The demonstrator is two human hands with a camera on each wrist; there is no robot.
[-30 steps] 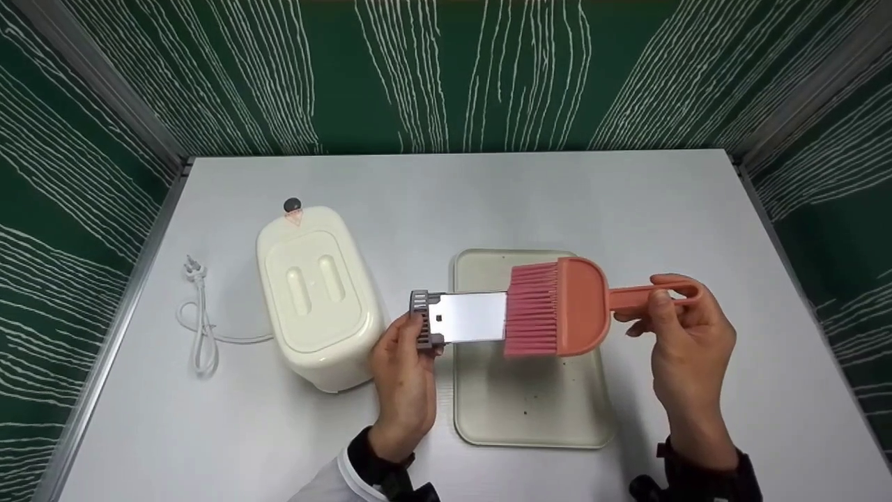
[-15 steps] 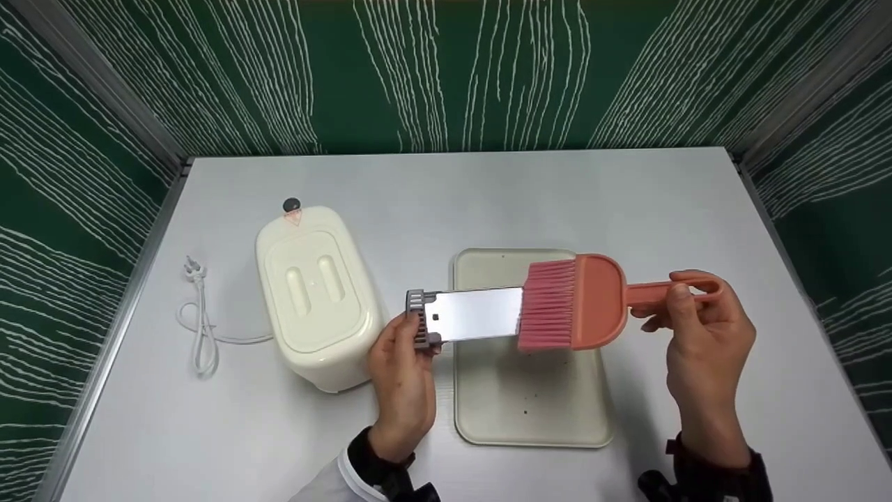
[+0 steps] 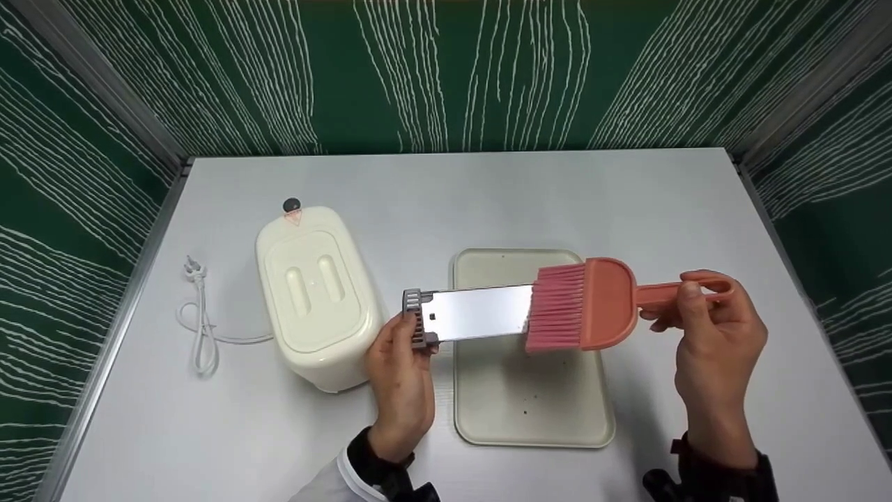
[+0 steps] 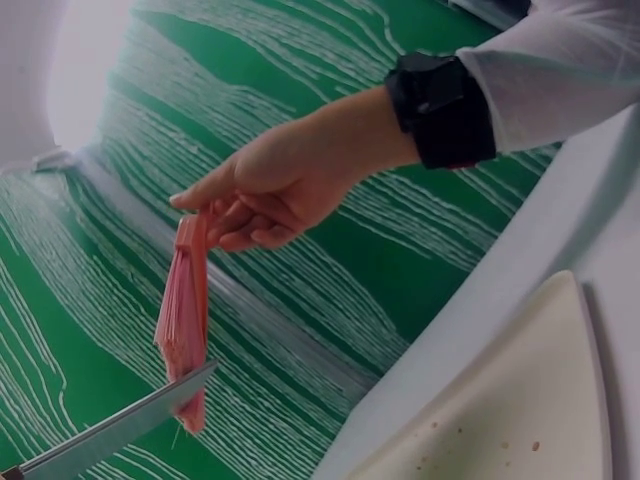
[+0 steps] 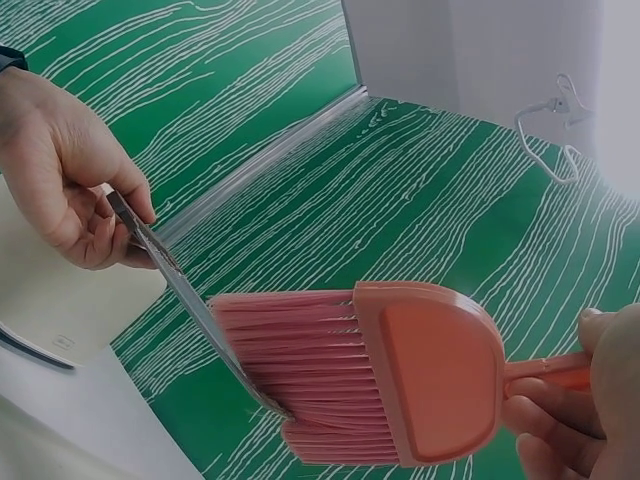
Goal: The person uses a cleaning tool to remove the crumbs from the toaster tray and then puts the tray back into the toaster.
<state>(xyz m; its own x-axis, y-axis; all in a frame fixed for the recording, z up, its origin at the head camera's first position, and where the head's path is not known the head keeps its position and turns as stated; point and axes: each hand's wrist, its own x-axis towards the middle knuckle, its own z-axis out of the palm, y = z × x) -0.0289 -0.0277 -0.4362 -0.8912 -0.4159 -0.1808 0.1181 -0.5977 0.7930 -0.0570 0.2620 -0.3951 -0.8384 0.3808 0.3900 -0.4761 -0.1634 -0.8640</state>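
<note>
My left hand point(image 3: 401, 383) pinches the grey slotted end of a flat, shiny metal crumb tray point(image 3: 477, 314), thumb on top. In my right hand point(image 3: 721, 348) is the looped handle of an orange brush point(image 3: 610, 303) with pink bristles. The bristles lie across the far right end of the metal plate. In the right wrist view, the plate's edge point(image 5: 215, 325) presses into the bristles point(image 5: 310, 370), which bend around it. Both things are held above a cream serving tray point(image 3: 488, 425) with several dark crumbs point(image 4: 535, 446) on it.
A cream toaster point(image 3: 320, 293) with a lid over its top stands at the left, a dark knob point(image 3: 292, 205) on its far end. Its white cord and plug point(image 3: 198, 307) lie bundled farther left. Green walls point(image 3: 446, 77) with white lines border the white table point(image 3: 418, 195).
My right hand has drawn the brush rightward along the metal plate toward its free end, exposing more of the plate. My left hand has shifted slightly left.
</note>
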